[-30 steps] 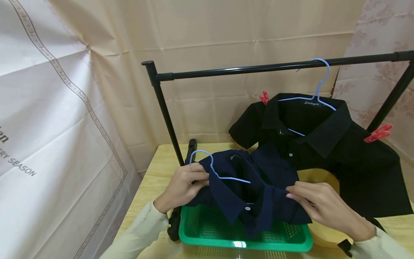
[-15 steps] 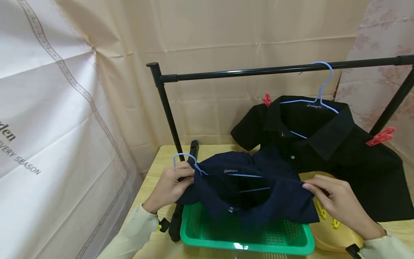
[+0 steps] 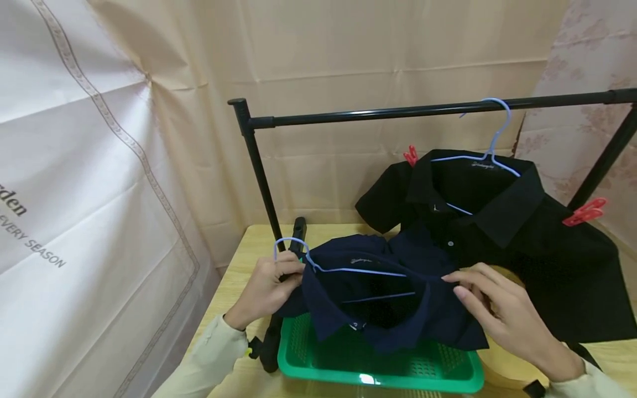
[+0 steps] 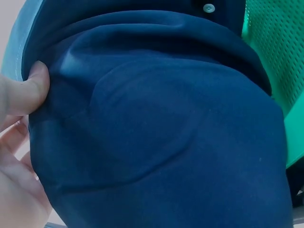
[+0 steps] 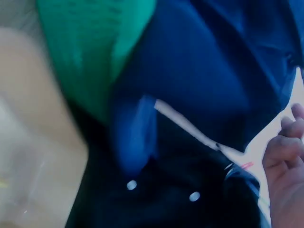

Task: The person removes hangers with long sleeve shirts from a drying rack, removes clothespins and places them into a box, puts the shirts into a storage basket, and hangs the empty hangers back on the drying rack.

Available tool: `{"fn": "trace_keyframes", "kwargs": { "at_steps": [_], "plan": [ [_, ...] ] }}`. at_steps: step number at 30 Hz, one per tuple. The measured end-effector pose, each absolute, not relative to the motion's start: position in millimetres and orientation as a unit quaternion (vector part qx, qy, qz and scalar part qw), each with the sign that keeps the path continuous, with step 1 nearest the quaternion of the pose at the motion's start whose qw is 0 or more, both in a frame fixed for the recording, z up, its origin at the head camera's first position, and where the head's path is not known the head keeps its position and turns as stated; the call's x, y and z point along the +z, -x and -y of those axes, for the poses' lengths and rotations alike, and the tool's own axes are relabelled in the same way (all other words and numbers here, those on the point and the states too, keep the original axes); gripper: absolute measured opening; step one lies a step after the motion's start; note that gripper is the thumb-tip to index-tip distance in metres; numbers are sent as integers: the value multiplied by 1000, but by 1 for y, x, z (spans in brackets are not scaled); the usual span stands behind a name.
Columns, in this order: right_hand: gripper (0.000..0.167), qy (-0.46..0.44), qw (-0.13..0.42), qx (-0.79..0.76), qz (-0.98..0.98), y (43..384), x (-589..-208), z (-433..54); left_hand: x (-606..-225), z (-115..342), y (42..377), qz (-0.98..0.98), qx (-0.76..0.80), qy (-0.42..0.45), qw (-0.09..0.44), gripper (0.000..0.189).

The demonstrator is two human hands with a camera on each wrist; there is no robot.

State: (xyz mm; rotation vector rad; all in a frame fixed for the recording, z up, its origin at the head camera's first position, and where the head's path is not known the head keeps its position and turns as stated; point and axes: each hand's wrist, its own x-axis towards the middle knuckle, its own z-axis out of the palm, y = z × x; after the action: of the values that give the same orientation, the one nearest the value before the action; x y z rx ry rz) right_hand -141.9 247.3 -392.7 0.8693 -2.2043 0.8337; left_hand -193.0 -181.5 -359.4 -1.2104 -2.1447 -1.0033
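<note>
A navy short-sleeved shirt (image 3: 343, 318) hangs between my hands over a green basket (image 3: 378, 377), its collar spread wide. Inside the neck runs a light-blue hanger (image 3: 363, 271), whose hook rises beside my left hand. My left hand (image 3: 269, 284) pinches the shirt at its left shoulder; the left wrist view shows the thumb (image 4: 35, 90) pressed on the cloth. At the opposite shoulder, my right hand (image 3: 502, 309) has its fingertips right at the fabric, thumb and forefinger apart. In the right wrist view the right hand's loosely bent fingers (image 5: 285, 142) appear beside the shirt.
A black rail (image 3: 368, 115) spans the back. From it a black shirt (image 3: 562, 260) hangs on another blue hanger (image 3: 500, 130), with red clothespins (image 3: 586, 211) at its shoulders. A yellow bowl (image 3: 502, 362) stands right of the basket on the wooden table (image 3: 234, 257).
The shirt's neck has opened out, showing more of the hanger. My right hand first pulled the shoulder rightward, then loosened its pinch and moved back left. My left hand shifted left, then slightly back.
</note>
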Motion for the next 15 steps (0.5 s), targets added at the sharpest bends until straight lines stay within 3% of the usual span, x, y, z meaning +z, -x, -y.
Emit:
{"fn": "trace_keyframes", "kwargs": {
  "at_steps": [2, 9, 15],
  "plan": [
    [31, -341, 304, 310, 834, 141, -392, -241, -360, 182, 193, 785, -367, 440, 236, 24],
    [47, -296, 330, 274, 853, 143, -391, -231, -358, 182, 191, 785, -375, 444, 215, 24],
    [32, -299, 341, 279, 847, 143, -388, -239, -355, 188, 190, 782, -378, 451, 206, 25]
  ]
}}
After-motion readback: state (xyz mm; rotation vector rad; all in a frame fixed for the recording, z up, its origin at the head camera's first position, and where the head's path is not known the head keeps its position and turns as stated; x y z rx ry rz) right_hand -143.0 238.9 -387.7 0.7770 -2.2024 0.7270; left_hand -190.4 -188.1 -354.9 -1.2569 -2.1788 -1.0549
